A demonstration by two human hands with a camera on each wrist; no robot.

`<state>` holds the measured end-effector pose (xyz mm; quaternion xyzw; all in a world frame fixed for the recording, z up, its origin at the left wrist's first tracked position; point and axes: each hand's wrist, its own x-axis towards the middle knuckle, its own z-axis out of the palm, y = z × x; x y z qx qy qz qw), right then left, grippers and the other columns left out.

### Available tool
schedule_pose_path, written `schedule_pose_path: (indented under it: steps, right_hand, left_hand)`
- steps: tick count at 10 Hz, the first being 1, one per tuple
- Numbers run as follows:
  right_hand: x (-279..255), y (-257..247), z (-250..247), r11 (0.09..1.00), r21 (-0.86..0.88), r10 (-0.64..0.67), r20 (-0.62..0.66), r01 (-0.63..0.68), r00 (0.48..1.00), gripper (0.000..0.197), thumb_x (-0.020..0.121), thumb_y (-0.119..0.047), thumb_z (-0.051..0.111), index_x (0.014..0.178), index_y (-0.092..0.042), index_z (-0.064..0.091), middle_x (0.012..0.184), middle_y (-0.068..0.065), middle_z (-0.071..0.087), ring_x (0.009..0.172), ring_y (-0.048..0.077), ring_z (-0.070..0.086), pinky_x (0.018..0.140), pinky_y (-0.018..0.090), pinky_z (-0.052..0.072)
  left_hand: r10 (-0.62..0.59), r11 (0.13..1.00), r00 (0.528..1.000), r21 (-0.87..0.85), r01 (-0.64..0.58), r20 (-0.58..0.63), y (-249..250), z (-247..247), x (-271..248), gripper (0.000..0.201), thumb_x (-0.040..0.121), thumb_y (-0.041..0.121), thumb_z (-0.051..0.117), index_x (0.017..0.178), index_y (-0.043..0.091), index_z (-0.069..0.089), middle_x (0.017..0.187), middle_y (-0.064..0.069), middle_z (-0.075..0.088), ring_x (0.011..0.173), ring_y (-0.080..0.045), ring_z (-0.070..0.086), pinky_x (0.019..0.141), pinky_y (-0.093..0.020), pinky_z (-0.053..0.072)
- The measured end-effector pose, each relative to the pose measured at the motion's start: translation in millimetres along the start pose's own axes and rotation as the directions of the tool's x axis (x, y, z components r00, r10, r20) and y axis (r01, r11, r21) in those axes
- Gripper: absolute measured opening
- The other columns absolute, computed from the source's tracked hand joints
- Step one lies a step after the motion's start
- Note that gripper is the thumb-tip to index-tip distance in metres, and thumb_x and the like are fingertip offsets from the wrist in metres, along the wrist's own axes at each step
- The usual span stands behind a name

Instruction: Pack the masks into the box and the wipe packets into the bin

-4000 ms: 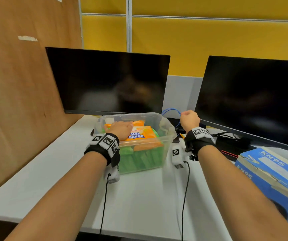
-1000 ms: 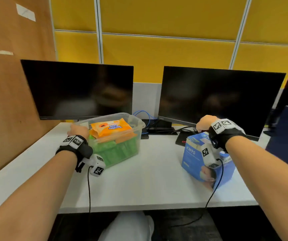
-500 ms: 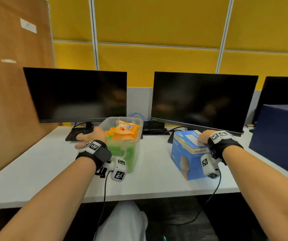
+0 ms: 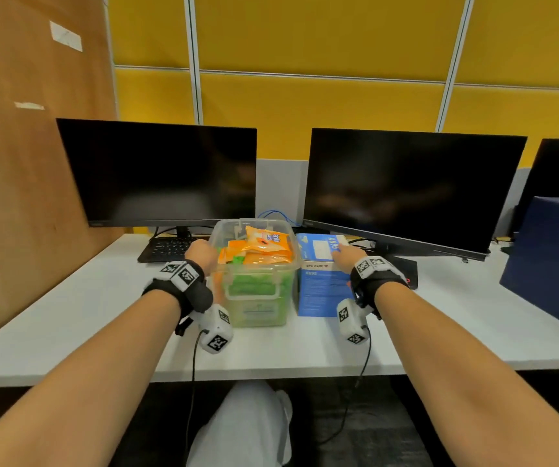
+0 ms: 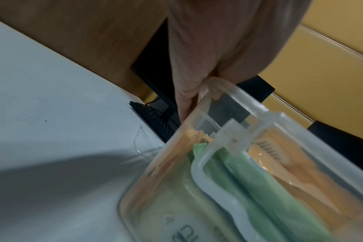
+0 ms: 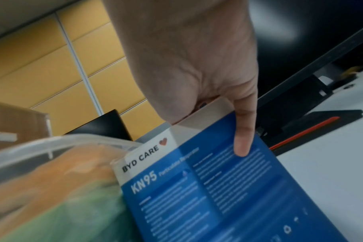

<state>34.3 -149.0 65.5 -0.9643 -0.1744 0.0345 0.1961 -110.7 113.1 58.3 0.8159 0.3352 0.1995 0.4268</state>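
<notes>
Now, head view: bin (image 4: 255, 298) and box (image 4: 318, 284) sit side by side, touching, mid-desk in front of the person; half a sec ago they were well apart, so both got pulled together and squared up. Judging by that, packing looks done, just final tidying. Wipe packets (image 4: 260, 247) orange on top, green below, piled past the rim. Left hand (image 4: 200, 253) curled over the bin's left rim; right hand (image 4: 348, 255) on the box top by its right edge. Bin's long axis runs away from the person, short end w/ label facing them; the box runs the same way, closed, printed panel toward them. Left wrist: fingers (image 5: 186, 91) pinch the clear rim, thumb side outside. Right wrist: one finger (image 6: 243, 131) lies straight down the blue panel, rest hooked over the top edge, so gripping. Masks not visible, presumably inside.
</notes>
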Motion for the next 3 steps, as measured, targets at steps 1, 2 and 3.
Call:
schedule_pose_path:
  steps: [1,2,3]
  right_hand:
    - [5,-8,5,0.997,-0.037,-0.074,0.022,0.075,0.997,0.042,0.101,-0.023,0.037,0.139,-0.006,0.045,0.141,0.017,0.046,0.131,0.032,0.042,0.107,0.037,0.033]
    - [3,2,-9,0.993,-0.063,-0.094,0.094,0.100,0.991,0.044,0.101,-0.028,0.038,0.140,-0.009,0.044,0.145,0.012,0.043,0.135,0.028,0.039,0.107,0.033,0.031]
    - [6,1,-37,0.995,-0.032,-0.093,0.013,0.093,0.996,0.033,0.098,-0.028,0.042,0.120,-0.011,0.059,0.126,0.011,0.060,0.113,0.029,0.058,0.093,0.034,0.046]
  left_hand:
    - [0.003,0.999,1.000,0.037,-0.004,0.031,2,4,1,0.030,0.093,0.006,0.046,0.113,-0.012,0.058,0.118,-0.033,0.058,0.110,-0.045,0.059,0.090,-0.052,0.050]
    - [0.008,0.991,0.996,0.130,-0.020,0.087,15,-6,-16,0.034,0.096,0.006,0.042,0.123,-0.010,0.054,0.124,-0.028,0.057,0.114,-0.041,0.058,0.083,-0.042,0.055]
    - [0.010,0.981,0.995,0.191,-0.029,0.101,31,-22,-25,0.038,0.102,0.015,0.035,0.129,-0.007,0.051,0.131,-0.024,0.054,0.121,-0.036,0.053,0.072,-0.031,0.049]
